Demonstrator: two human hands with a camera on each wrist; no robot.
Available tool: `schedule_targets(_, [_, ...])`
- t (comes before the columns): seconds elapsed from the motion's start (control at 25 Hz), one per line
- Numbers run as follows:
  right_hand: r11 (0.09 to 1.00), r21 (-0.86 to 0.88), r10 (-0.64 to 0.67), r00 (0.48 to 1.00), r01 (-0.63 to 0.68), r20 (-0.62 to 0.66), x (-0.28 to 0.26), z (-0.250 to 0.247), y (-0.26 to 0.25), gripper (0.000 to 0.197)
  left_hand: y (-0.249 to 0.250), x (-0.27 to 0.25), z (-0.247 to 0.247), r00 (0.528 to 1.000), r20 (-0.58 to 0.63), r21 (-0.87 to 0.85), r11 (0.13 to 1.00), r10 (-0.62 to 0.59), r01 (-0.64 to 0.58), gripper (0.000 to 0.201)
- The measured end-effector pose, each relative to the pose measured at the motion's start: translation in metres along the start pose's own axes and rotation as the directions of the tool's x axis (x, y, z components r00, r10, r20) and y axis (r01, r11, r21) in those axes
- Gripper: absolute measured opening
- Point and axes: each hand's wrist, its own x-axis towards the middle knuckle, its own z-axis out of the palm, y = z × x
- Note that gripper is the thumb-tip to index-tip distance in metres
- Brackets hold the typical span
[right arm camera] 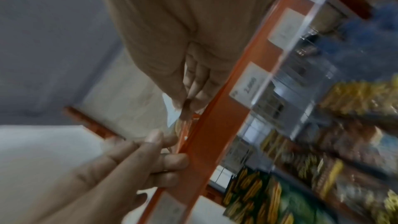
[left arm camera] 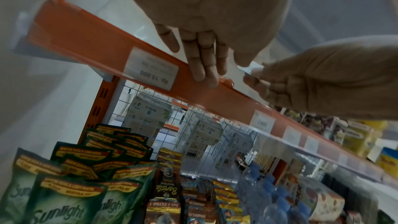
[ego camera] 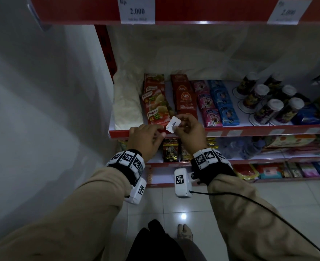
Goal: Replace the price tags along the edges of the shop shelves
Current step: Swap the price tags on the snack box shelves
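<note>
right hand (ego camera: pixel 188 131): pinches a small white price tag (ego camera: pixel 173 124), printed 8.000, just above the red shelf edge (ego camera: pixel 249 129) | left hand (ego camera: pixel 146 137): fingers (left arm camera: pixel 199 64) straight, resting on the same edge, left of the tag | tag 10.000 (left arm camera: pixel 151 69) sits in the strip further left | Royco packs (ego camera: pixel 156 102) behind, on the shelf

The middle shelf (ego camera: pixel 249 129) has a red front edge with a clear strip holding small paper price tags (ego camera: pixel 234 133). On its white board lie, from the left, a pale plastic bag (ego camera: pixel 126 108), Royco sachets (ego camera: pixel 155 102), red ABC sachets (ego camera: pixel 185 98), pink and blue Top packets (ego camera: pixel 216 106), and white-lidded cups (ego camera: pixel 270 108). The shelf above (ego camera: pixel 193 22) carries two tags reading 2.000 (ego camera: pixel 137 10). The shelf below (ego camera: pixel 259 161) holds Barista sachets (ego camera: pixel 171 150) and water bottles (ego camera: pixel 240 147). Beneath is a white tiled floor (ego camera: pixel 212 208).
</note>
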Motion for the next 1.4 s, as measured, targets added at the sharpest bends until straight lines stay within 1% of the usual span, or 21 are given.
schedule_targets(0.04, [0.999, 0.042, 0.028, 1.0, -0.028, 0.008, -0.001, 0.004, 0.0, 0.026, 0.0, 0.0, -0.001, 1.0, 0.0, -0.012, 1.0, -0.012, 0.012, 0.034])
schedule_targets(0.12, [0.997, 0.069, 0.042, 0.999, -0.043, 0.021, -0.003, 0.009, 0.002, 0.02, 0.0, 0.001, -0.002, 1.0, -0.004, -0.011, 1.0, -0.022, 0.022, 0.035])
schedule_targets(0.24, [0.997, 0.077, 0.019, 0.998, -0.024, 0.058, -0.007, 0.017, 0.006, 0.016, 0.0, -0.001, -0.001, 0.999, -0.009, -0.014, 0.999, -0.049, 0.048, 0.028])
schedule_targets(0.32, [0.999, 0.021, -0.028, 0.996, 0.026, 0.081, -0.011, 0.018, 0.006, 0.017, 0.001, 0.0, -0.001, 0.997, -0.025, -0.039, 0.997, -0.068, 0.067, 0.022])
schedule_targets(0.4, [0.993, -0.071, -0.084, 0.992, 0.09, 0.09, -0.013, 0.014, 0.004, 0.014, 0.002, 0.0, -0.002, 0.998, -0.031, -0.032, 0.998, -0.058, 0.057, 0.02])
schedule_targets(0.52, [0.943, -0.266, -0.176, 0.978, 0.199, 0.109, -0.011, 0.003, 0.001, 0.007, -0.001, 0.0, -0.005, 0.999, -0.036, -0.05, 0.998, -0.034, 0.033, 0.021])
schedule_targets(0.64, [0.891, -0.393, -0.172, 0.97, 0.229, 0.173, -0.007, -0.005, -0.002, 0.008, -0.005, -0.002, -0.01, 0.996, -0.073, -0.176, 0.984, -0.042, 0.028, 0.023])
schedule_targets(0.76, [0.828, -0.485, -0.196, 0.955, 0.283, 0.222, -0.007, -0.004, -0.004, 0.01, -0.006, -0.004, -0.015, 0.997, -0.072, -0.194, 0.981, -0.021, 0.007, 0.025])
schedule_targets(0.88, [0.799, -0.515, -0.269, 0.951, 0.309, 0.153, -0.003, -0.006, -0.004, 0.01, -0.006, -0.005, -0.018, 0.996, -0.086, -0.188, 0.982, 0.003, -0.019, 0.029])
schedule_targets(1.0, [0.79, -0.538, -0.279, 0.954, 0.293, 0.109, 0.003, -0.008, -0.003, 0.011, -0.01, -0.007, -0.018, 0.995, -0.098, -0.195, 0.98, 0.007, -0.026, 0.023])
schedule_targets(1.08, [0.754, -0.577, -0.299, 0.946, 0.314, 0.125, 0.004, -0.007, -0.001, 0.01, -0.012, -0.006, -0.016, 0.997, -0.074, -0.19, 0.981, 0.015, -0.029, 0.019])
schedule_targets(1.2, [0.707, -0.619, -0.314, 0.936, 0.342, 0.159, 0.001, -0.004, 0.005, 0.011, -0.01, -0.005, -0.012, 0.999, -0.009, -0.189, 0.981, 0.043, -0.044, 0.027])
schedule_targets(1.32, [0.703, -0.634, -0.269, 0.946, 0.322, 0.181, -0.001, 0.0, 0.009, 0.012, -0.007, -0.004, -0.008, 0.994, 0.04, -0.058, 0.993, 0.104, -0.102, 0.033])
schedule_targets(1.4, [0.676, -0.661, -0.244, 0.946, 0.324, 0.215, -0.003, 0.0, 0.009, 0.013, -0.006, -0.002, -0.008, 0.993, 0.078, 0.013, 0.995, 0.094, -0.095, 0.029])
